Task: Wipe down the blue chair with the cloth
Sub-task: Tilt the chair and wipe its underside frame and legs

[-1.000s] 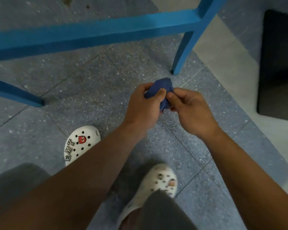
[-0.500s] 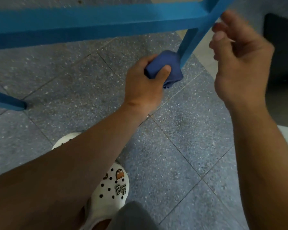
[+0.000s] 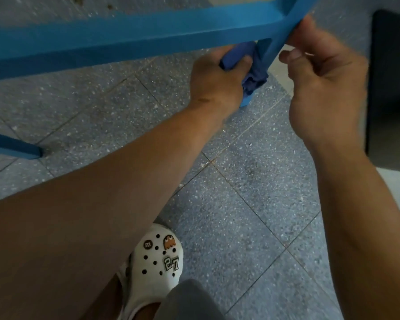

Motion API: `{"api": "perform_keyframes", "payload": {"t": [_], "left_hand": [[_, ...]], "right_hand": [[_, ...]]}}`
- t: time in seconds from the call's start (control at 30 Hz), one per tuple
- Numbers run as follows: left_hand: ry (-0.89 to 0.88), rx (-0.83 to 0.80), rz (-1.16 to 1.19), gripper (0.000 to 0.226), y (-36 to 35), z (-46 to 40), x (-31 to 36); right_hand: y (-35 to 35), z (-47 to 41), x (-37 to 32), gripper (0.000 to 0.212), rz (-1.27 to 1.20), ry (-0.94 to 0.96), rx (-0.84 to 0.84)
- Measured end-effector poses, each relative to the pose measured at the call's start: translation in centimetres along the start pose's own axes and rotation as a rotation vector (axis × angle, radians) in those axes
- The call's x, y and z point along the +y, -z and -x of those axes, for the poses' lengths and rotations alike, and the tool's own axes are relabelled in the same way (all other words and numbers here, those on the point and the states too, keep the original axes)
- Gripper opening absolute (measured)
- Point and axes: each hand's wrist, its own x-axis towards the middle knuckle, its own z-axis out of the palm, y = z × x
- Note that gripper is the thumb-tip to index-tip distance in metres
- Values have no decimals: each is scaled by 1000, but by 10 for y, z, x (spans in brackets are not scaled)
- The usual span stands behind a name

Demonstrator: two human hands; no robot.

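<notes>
Dark blue fabric, the cloth (image 3: 247,65), is bunched in the left hand (image 3: 217,82), whose fingers and thumb curl tightly round it and press it against the inner side of the blue chair (image 3: 125,40) leg, just under the joint where the leg meets the horizontal rail. The right hand (image 3: 321,75) is on the other side of that leg, fingers curled toward it near the joint; whether they actually clasp the leg or only touch it cannot be told, as the view is blurred there. The likely risks are modest: a loose tail of the cloth hangs below the fist and could drag or slip free if the grip relaxes during a stroke; a hard push on the leg could skid the chair across the speckled tile floor (image 3: 252,215) if the right hand is not truly bracing it; and the wad may skip the corner of the joint, leaving dirt there. A white clog (image 3: 157,257) stands on the tiles below. No container of any kind is in view.
</notes>
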Motion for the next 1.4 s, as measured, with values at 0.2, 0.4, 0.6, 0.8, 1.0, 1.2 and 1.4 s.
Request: {"api": "perform_keyframes", "payload": {"t": [0.2,0.4,0.6,0.8,1.0,1.2,1.4], "left_hand": [[-37,-51,-37,7,2,3,-6],[10,-25,75,9,-6,24,-5],[42,-81,122,24,-2,53,18],[-6,-486,-118,30,44,85,47],[-524,-57,-735,32,99,89,92],[-683,-86,-969,37,112,69,95],[-642,-118,-954,41,118,68,92]], "right_hand": [[-2,0,9,47,-53,8,-3],[-2,3,14,46,-90,-45,-4],[-4,16,7,37,-114,-200,-99],[-14,58,-6,19,-265,-324,-22],[-26,34,-20,23,-245,-291,424],[-74,28,-46,22,-324,-151,413],[-67,28,-36,22,-313,-167,430]]}}
